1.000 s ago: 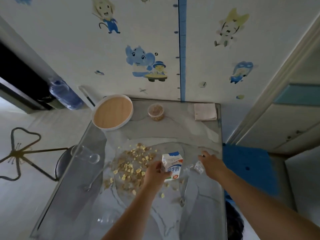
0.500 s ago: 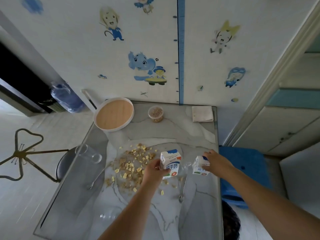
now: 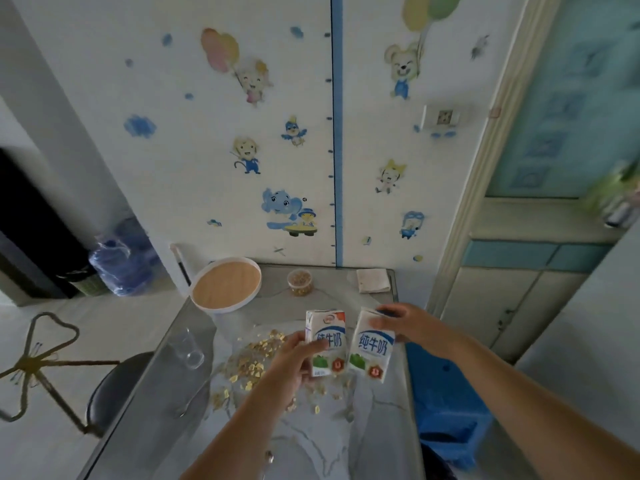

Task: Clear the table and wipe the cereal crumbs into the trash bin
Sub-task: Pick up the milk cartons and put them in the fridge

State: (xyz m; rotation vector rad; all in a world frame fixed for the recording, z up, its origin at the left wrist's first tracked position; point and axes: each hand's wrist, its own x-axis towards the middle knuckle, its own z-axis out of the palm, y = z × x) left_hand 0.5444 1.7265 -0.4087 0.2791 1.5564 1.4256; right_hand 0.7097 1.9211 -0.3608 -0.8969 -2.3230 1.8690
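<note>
Head view, looking down: my left hand (image 3: 298, 362) curls its fingers round a small white-and-blue milk carton (image 3: 329, 341) while my right hand (image 3: 412, 327) pinches the top of a second, slightly tilted milk carton (image 3: 372, 349), the two held side by side over the grey marbled table (image 3: 377, 427). Scattered yellow cereal crumbs (image 3: 251, 360) lie on the tabletop just left of the cartons, and at the far end sit a round white-rimmed wooden tray (image 3: 225, 284), a small clear tub of cereal (image 3: 299, 282) and a folded beige cloth (image 3: 372, 280).

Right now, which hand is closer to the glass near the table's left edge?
Left. The left hand, holding a milk carton, is to the right of the glass, over the cereal; the right hand, holding the other carton, is farther right.
</note>
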